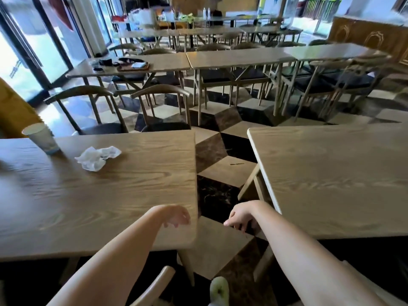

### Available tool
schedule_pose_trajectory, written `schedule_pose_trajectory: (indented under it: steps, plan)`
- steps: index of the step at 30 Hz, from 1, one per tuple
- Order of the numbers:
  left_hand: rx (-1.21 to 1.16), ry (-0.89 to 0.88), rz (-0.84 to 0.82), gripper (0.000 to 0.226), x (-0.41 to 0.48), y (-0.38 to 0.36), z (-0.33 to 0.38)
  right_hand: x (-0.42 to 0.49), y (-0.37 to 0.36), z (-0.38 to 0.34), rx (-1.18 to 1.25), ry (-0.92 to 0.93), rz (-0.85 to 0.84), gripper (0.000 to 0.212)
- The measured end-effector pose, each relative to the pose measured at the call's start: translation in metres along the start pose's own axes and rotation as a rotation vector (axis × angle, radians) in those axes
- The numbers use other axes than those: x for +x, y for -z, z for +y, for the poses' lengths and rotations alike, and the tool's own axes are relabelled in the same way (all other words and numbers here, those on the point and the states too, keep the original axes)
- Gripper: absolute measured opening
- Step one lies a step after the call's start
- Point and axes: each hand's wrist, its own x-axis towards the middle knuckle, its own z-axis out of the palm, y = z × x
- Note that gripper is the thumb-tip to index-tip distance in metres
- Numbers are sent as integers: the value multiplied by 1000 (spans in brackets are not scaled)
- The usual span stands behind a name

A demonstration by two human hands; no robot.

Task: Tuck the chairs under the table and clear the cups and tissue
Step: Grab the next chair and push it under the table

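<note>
Head view | cup [42, 138] upright, mouth up | tissue [97, 157] crumpled | left hand [176, 216], right hand [239, 218] loosely curled, empty

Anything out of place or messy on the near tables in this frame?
Yes. A crumpled tissue lies loose on the left table, with a paper cup standing upright near its far edge. Nothing looks spilled. Both hands hold nothing.

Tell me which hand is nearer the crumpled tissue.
Left. The left hand hovers over the tissue's own table, near its corner; the right hand hangs over the gap between tables, farther away.
</note>
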Motion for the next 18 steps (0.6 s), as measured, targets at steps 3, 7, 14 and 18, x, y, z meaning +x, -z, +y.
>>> schedule_pose_trajectory:
  steps: [3,7,14,18]
  plan:
    - [-68,14,48,22,57,58,13,49,80,-2,-46,2,-37,54]
    - [-144,71,-1,36,98,115,17,99,155,-18,-134,5,-67,55]
    - [-190,114,62,33,114,142,-8,141,202,-57,-231,99,-95,53]
    - [-253,160,137,31,122,159,-34,177,234,-98,-331,146,-147,51]
